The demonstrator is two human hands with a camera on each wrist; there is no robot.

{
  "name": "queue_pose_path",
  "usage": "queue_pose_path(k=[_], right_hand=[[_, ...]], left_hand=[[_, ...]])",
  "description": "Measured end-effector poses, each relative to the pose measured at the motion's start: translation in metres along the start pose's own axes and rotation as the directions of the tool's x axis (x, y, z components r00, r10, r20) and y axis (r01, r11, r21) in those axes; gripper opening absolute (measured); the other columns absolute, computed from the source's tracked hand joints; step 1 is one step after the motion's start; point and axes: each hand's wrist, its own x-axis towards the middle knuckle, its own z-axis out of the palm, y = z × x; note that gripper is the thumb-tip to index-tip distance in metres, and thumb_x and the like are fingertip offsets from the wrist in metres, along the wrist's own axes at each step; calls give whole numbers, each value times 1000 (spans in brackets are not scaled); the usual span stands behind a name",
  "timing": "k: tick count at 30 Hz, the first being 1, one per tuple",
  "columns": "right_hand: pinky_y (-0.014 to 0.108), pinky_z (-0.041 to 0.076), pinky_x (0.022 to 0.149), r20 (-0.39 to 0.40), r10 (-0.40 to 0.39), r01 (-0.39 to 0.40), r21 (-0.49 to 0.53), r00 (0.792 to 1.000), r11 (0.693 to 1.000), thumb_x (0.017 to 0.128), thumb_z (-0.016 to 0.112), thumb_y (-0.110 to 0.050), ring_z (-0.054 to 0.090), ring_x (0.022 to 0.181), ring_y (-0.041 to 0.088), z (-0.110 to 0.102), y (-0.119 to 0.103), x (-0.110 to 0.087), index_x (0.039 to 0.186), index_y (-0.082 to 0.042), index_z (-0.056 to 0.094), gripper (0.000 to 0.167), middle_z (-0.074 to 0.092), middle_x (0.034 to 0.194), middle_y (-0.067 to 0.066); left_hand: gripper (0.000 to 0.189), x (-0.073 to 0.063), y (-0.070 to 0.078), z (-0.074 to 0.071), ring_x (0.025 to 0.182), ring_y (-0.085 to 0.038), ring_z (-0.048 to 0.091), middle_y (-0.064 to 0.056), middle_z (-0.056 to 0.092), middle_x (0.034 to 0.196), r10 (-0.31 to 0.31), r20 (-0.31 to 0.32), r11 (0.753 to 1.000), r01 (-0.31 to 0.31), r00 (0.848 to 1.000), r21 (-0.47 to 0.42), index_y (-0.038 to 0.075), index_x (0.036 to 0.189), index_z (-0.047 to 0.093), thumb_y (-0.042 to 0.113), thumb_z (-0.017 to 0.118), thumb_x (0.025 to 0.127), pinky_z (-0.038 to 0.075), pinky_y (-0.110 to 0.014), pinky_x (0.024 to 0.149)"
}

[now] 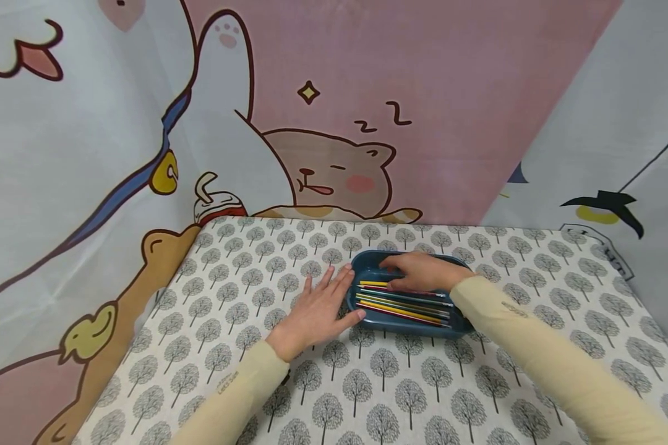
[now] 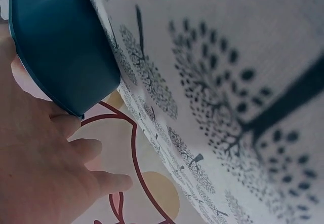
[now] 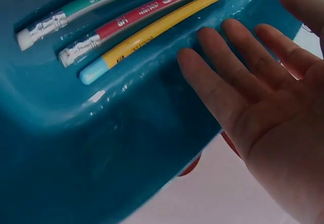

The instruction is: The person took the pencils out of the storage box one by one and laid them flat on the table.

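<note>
A dark blue plastic tray holds several pencils lying side by side along its length. My left hand is at the tray's left end, its fingers extended and the fingertips by the rim; in the left wrist view the hand is beside the tray's outer wall. My right hand reaches into the tray on its far side. The right wrist view has its fairly straight fingers beside a yellow pencil with a light blue end, apart from a red pencil and a green pencil.
The tray stands on a table covered by a white cloth with grey tree prints. Behind the table hangs a pink and white curtain with cartoon animals. More of the curtain borders the table's left and right sides.
</note>
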Motion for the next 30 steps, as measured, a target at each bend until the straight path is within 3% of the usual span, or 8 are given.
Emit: queue_pose_path(k=[6,17,24,30], right_hand=[[44,58,92,19,5,-6,53,1000,999,99,73,-20,68,108,22,7,5,4,141,-2,61,47,70,124,13],[37,56,80,-4,-22,22,37,1000,999,96,73,-10,62,84,12,18,13,13,124,-3,71,29,70,100,3],[33,50,70,-4,-29,29,67,1000,997,96,69,-5,55,72,12,22,17,14,106,-8,74,11,65,85,-4],[31,48,67,2,-24,23,91,1000,996,98,67,-4,53,69,12,22,17,13,100,-8,73,7,63,82,-3]], left_hand=[[89,1,1,1,159,-34,11,2,2,174,1,-14,1000,-1,1000,-18,14,168,12,71,35,103,15,-69,121],[90,1,1,3,158,-34,12,2,1,174,-10,-18,1000,10,1000,-28,13,168,12,71,37,103,17,-69,121],[90,1,2,4,158,-33,13,1,3,174,-13,-21,1000,12,1000,-29,13,168,13,71,36,102,17,-69,121],[89,2,2,5,158,-34,13,0,5,174,-13,-27,999,12,1000,-36,12,168,13,68,40,103,17,-69,121]])
